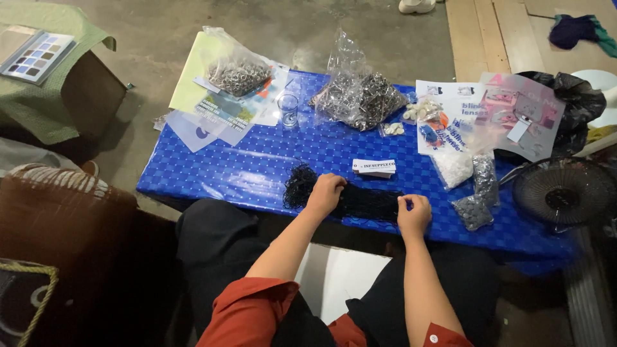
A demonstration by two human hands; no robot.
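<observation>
Both hands, left (326,193) and right (414,215), fingers pinching black cords (360,199); clear bags (357,96) hold metal rings

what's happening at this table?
A seated person has both hands on a bundle of black cords lying on a blue checked table. The left hand presses on the bundle; the right hand pinches its end. Clear bags of metal rings and a small white box lie untouched behind.

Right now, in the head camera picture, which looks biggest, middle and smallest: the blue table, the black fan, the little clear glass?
Largest to smallest as they look:
1. blue table
2. black fan
3. clear glass
The glass sits farther back, but it looks plainly smallest.
</observation>
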